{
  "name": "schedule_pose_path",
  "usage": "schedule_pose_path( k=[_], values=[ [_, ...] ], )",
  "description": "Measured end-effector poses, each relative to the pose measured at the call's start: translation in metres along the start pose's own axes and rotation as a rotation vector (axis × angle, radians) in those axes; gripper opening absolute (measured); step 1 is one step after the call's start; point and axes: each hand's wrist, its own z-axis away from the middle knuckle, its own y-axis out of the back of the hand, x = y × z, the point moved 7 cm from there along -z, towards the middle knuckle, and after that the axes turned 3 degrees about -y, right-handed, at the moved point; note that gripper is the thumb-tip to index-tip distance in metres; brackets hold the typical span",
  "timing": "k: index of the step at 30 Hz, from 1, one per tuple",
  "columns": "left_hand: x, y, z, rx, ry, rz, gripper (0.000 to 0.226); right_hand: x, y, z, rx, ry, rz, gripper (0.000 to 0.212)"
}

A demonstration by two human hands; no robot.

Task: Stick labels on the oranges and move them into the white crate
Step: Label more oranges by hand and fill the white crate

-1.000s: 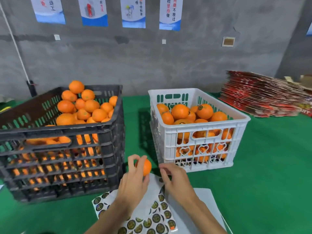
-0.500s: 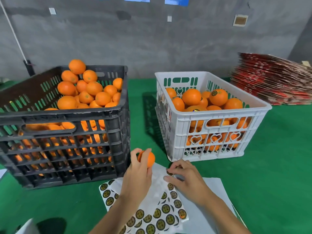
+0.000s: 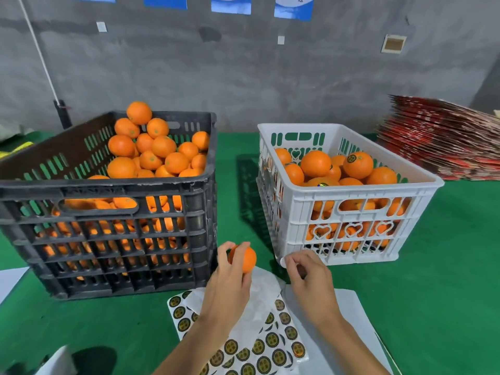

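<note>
The left hand [image 3: 230, 280] holds one orange [image 3: 244, 258] just above the label sheet [image 3: 270, 345], in the gap between the black crate [image 3: 108, 226] and the white crate [image 3: 349, 226]. Its fingers [image 3: 226, 253] curl over the top and near side of the fruit, leaving the right-facing skin bare.

The right hand [image 3: 308, 277] hovers beside the orange, just in front of the white crate's near corner, fingertips drawn together as if pinching something small. Whether a label is between them cannot be told (nothing dark shows there).

The orange looks firm, round and moderately light, easy for one hand; its skin is likely smooth enough to roll in a loose hold, so a wrap around the middle suits it. It should tolerate pressing a label on, though dropping it into the crate could bruise it. A label would be thin, limp and sticky, best held by its edge.
</note>
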Motion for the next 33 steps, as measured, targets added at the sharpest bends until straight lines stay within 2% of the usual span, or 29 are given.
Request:
schedule_pose_path(
  k=[4,6,10,12,14,16,17,20,21,24,27,30,33],
  values=[
    [0.008,0.011,-0.003,0.088,-0.056,0.207,0.062,-0.073,0.007,0.001,0.248,0.307,0.205,0.019],
    [0.017,0.022,-0.008,0.153,-0.078,0.311,0.069,-0.101,-0.001,-0.002,0.266,0.408,0.235,0.011],
    [0.027,0.044,-0.013,0.263,-0.12,0.507,0.07,-0.122,-0.002,-0.012,0.094,0.238,-0.036,0.018],
    [0.034,0.061,-0.018,0.34,-0.138,0.485,0.067,-0.137,0.001,-0.01,0.066,0.29,0.021,0.031],
    [0.045,0.069,-0.026,0.331,-0.175,0.508,0.049,-0.151,0.003,-0.008,0.017,0.335,0.123,0.046],
    [0.069,0.084,-0.034,0.354,-0.209,0.417,0.033,-0.159,0.013,-0.016,0.001,0.27,0.085,0.059],
    [0.083,0.092,-0.039,0.375,-0.252,0.414,0.034,-0.162,0.024,-0.024,0.027,0.239,0.028,0.061],
    [0.127,0.11,-0.063,0.343,-0.385,0.546,0.077,-0.177,0.064,-0.06,0.152,0.212,-0.073,0.042],
    [0.141,0.115,-0.075,0.296,-0.4,0.531,0.081,-0.18,0.076,-0.075,0.2,0.217,-0.052,0.034],
    [0.172,0.123,-0.104,0.221,-0.434,0.483,0.072,-0.178,0.101,-0.121,0.244,0.165,-0.045,0.025],
    [0.171,0.116,-0.114,0.198,-0.405,0.458,0.06,-0.172,0.109,-0.148,0.192,0.117,0.175,0.027],
    [0.151,0.109,-0.108,0.208,-0.365,0.41,0.052,-0.172,0.104,-0.138,0.196,0.278,0.336,0.04],
    [0.121,0.099,-0.089,0.229,-0.293,0.411,0.057,-0.176,0.078,-0.088,0.177,0.593,0.245,0.035]
  ],
)
